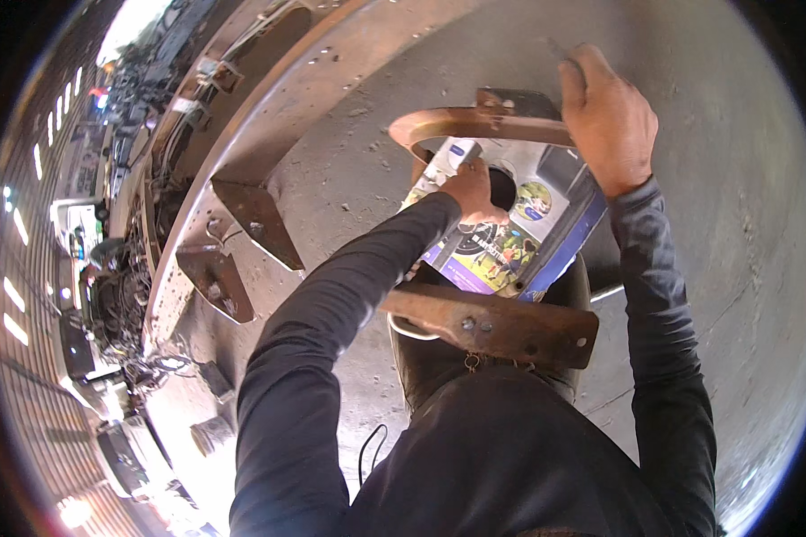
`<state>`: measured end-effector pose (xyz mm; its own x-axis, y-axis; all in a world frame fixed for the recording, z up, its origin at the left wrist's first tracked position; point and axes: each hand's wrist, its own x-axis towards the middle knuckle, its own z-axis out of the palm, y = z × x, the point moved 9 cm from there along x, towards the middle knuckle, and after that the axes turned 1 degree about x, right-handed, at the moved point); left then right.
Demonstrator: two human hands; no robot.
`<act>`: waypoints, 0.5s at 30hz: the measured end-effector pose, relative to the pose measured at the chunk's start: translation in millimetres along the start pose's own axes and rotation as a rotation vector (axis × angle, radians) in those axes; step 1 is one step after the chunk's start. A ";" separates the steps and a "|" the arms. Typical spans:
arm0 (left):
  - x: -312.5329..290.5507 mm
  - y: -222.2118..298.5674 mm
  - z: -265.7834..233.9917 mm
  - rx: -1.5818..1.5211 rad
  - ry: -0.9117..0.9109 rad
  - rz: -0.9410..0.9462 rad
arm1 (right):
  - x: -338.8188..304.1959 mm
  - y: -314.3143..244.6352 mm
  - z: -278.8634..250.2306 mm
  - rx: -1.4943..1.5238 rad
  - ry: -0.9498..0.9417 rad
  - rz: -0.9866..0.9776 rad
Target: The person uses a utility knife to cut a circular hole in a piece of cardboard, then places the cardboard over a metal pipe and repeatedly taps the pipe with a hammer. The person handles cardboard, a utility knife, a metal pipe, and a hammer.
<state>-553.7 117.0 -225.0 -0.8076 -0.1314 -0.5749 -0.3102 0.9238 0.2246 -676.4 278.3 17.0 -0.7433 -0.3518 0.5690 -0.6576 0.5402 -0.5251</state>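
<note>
A printed cardboard box (560, 197) in white, blue and purple lies in front of me, above my lap. My left hand (471, 191) is on top of it, fingers curled beside a dark round shape (502, 190); what they grip is hidden. My right hand (607, 121) is closed in a fist, raised at the box's far right corner. A faint thin dark tip shows past its fingers, too blurred to name. A rusty, curved metal bar (475, 121) crosses the box's far side, close to my right hand. Another rusty flat bar with holes (501, 327) crosses on the near side.
A long, curved-looking rusty beam (242, 125) with rivets or holes runs along the left, with two angled brackets (258, 219) jutting from it. Tangled cables and machine parts (121, 304) lie beyond it. Grey concrete floor (725, 224) spreads to the right.
</note>
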 end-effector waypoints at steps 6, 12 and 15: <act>-26.8 -26.1 -25.4 -0.171 -0.053 0.085 | 16.9 -16.4 26.5 -0.182 -0.183 0.006; -242.7 -75.2 -103.6 -0.634 0.923 -0.051 | 4.5 12.1 38.5 -0.293 -0.176 0.009; -351.1 -117.5 -41.0 -0.739 1.167 -0.335 | 10.0 24.8 34.2 -0.264 -0.101 -0.011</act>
<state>-254.3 39.9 -17.3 -0.4760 -0.8553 0.2044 -0.4594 0.4401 0.7715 -704.4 262.1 -12.0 -0.7531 -0.4261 0.5013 -0.6213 0.7113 -0.3288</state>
